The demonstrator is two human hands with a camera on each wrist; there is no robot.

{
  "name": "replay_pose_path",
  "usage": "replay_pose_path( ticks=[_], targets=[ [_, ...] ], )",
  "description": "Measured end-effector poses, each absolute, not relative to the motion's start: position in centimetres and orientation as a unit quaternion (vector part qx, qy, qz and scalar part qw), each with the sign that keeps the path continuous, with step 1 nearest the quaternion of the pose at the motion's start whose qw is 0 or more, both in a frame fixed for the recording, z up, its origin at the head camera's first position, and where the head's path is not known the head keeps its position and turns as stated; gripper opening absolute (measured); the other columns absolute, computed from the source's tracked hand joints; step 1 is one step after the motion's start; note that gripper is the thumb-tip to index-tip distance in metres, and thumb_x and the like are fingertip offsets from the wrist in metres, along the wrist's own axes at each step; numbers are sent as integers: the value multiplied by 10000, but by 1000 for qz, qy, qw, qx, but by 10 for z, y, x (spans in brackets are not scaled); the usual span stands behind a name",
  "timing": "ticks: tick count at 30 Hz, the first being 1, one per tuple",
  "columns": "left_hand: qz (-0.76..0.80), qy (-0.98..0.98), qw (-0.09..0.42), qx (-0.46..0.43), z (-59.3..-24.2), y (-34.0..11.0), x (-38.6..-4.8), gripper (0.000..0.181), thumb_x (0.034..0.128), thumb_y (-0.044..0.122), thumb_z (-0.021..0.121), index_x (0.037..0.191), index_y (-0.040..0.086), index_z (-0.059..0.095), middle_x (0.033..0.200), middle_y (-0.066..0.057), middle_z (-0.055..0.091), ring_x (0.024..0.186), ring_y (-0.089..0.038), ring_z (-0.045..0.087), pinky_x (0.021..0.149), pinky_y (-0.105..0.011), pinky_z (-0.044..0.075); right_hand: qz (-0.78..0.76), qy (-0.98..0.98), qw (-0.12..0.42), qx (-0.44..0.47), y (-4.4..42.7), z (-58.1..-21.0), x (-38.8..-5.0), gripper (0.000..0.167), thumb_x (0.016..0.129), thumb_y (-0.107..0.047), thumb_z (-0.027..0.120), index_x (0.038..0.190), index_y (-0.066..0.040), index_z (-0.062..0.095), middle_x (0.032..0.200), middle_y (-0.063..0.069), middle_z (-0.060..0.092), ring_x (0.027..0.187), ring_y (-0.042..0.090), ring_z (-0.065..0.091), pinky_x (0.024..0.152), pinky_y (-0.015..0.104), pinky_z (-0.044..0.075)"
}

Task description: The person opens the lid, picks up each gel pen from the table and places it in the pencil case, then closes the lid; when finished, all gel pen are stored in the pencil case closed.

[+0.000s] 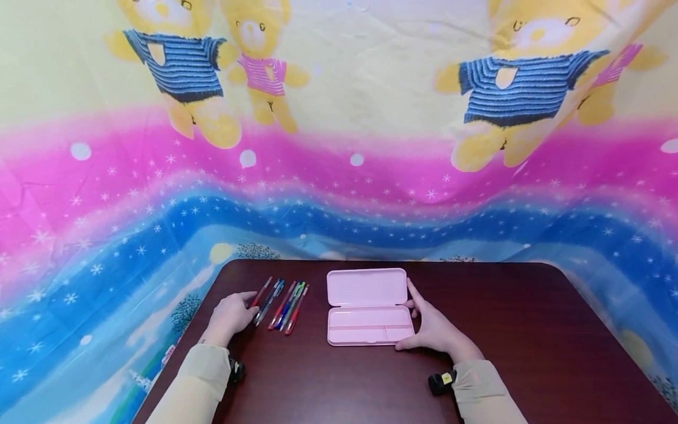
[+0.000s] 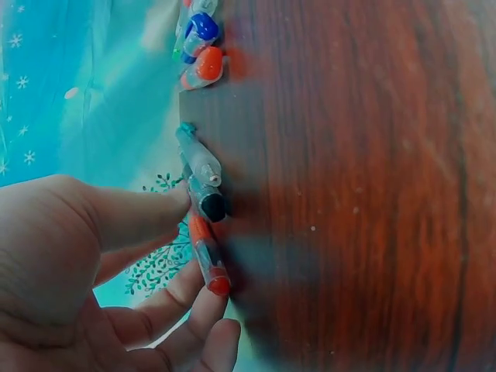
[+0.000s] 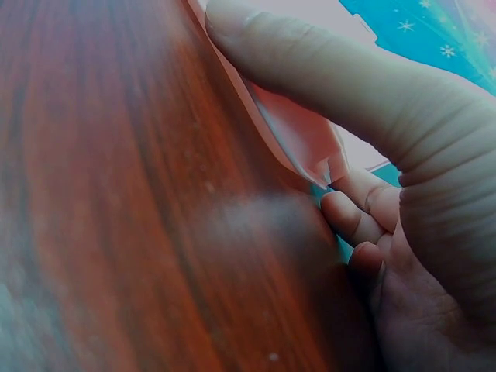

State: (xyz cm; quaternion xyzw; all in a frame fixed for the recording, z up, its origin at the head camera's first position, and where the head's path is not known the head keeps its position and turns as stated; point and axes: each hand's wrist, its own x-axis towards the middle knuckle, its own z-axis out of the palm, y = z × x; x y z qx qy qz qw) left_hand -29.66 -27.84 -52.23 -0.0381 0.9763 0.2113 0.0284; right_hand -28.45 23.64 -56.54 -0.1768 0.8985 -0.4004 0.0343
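Observation:
An opened pink pencil case [image 1: 356,335] lies on the table, its lid [image 1: 366,287] folded back and its compartments showing. At its right end my right hand [image 1: 436,333] holds it, thumb along the front edge and fingers at the side; the right wrist view shows that thumb [image 3: 310,70] over the rim. My left hand [image 1: 231,318] is at the left of the pens, thumb and index finger pinching the leftmost red pen [image 2: 208,260]. Beside that thumb lies a black-tipped pen [image 2: 205,198]. The index fingertip is hidden behind the thumb in the left wrist view.
Several more pens, among them a blue pen [image 1: 286,309] and a red pen [image 1: 296,312], lie side by side between the left hand and the case. Behind the dark wooden table [image 1: 339,383] hangs a curtain [image 1: 339,194] printed with bears.

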Motion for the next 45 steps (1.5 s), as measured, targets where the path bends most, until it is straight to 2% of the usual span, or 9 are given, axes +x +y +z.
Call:
replay_pose_path(
  ticks=[12, 17, 21, 27, 31, 37, 42, 45],
  targets=[
    [202, 978, 16, -55, -525, -278, -299, 405, 1019, 149, 735, 1416, 69, 739, 1286, -227, 774, 952, -329, 698, 876, -549, 598, -404, 898, 41, -172, 235, -565, -284, 1604, 636, -495, 1074, 1791, -245, -11, 1346, 24, 617, 1103, 196, 511, 849, 251, 516],
    [224, 973, -15, -49, -519, -271, -297, 412, 1036, 150, 718, 1444, 101, 723, 1150, -157, 790, 843, -267, 659, 771, -481, 577, -406, 896, 40, -174, 237, -563, -285, 1602, 638, -490, 1074, 1792, -232, -6, 1352, 23, 619, 1105, 197, 506, 841, 248, 514],
    [244, 969, -43, -26, -508, -256, -295, 413, 1042, 163, 719, 1454, 145, 724, 1053, -94, 752, 821, -238, 623, 721, -422, 535, -407, 896, 35, -175, 238, -563, -285, 1598, 638, -489, 1074, 1792, -210, 4, 1354, 24, 627, 1100, 193, 507, 836, 249, 512],
    [267, 962, -63, 22, -490, -222, -288, 384, 1031, 182, 765, 1410, 246, 764, 1144, -91, 730, 908, -220, 640, 778, -429, 579, -408, 894, 38, -179, 237, -564, -285, 1604, 631, -491, 1075, 1792, -221, 1, 1349, 20, 630, 1086, 174, 505, 834, 242, 513],
    [286, 954, -67, 60, -479, -196, -284, 373, 1007, 177, 803, 1360, 298, 796, 1131, -78, 726, 884, -196, 647, 784, -415, 592, -408, 894, 38, -179, 237, -564, -285, 1598, 638, -488, 1074, 1792, -224, 1, 1341, 20, 625, 1084, 174, 503, 823, 244, 512],
    [278, 949, -84, 121, -472, -161, -281, 387, 967, 154, 844, 1322, 304, 818, 1073, -29, 740, 878, -165, 624, 839, -399, 568, -404, 897, 38, -176, 237, -562, -286, 1596, 641, -497, 1070, 1792, -236, -4, 1336, 22, 617, 1087, 187, 507, 828, 248, 506],
    [272, 943, -82, 174, -475, -136, -282, 353, 981, 156, 824, 1305, 296, 829, 1038, -4, 737, 880, -131, 636, 865, -397, 558, -405, 897, 42, -174, 236, -562, -285, 1598, 642, -496, 1070, 1792, -235, -9, 1342, 35, 614, 1099, 206, 505, 825, 249, 507],
    [266, 938, -75, 211, -480, -121, -283, 335, 991, 137, 799, 1297, 269, 834, 1045, -29, 746, 877, -157, 638, 843, -413, 559, -409, 895, 45, -173, 235, -563, -285, 1600, 641, -492, 1072, 1791, -240, -10, 1347, 34, 612, 1103, 207, 506, 829, 248, 509]
  ],
)
